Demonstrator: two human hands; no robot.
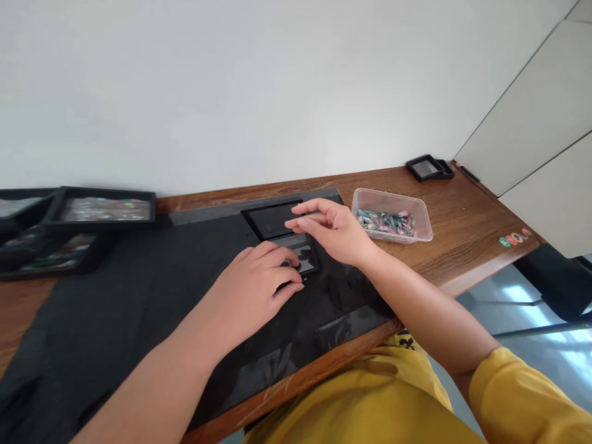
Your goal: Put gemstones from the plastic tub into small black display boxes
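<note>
L hand [263, 277]: fingers curled, thumb & index tips apart, at the near L edge of the small black tray [316, 262]; can't tell if they grip anything. R hand [340, 231]: fingers extended, slightly apart, just above/beside same tray, nothing visible in them. Tray lies on the black mat [171, 277], partly hidden by both hands. Dark flat tray [272, 221] just behind it. Farther R, on the bare wood of the desk [456, 216]: clear plastic box [419, 231] w/ small multicolored wrapped pcs [393, 223]; small black trays [424, 168] nr the wall. Far L: stacked black trays [104, 209] w/ shiny packets, blurred.
</note>
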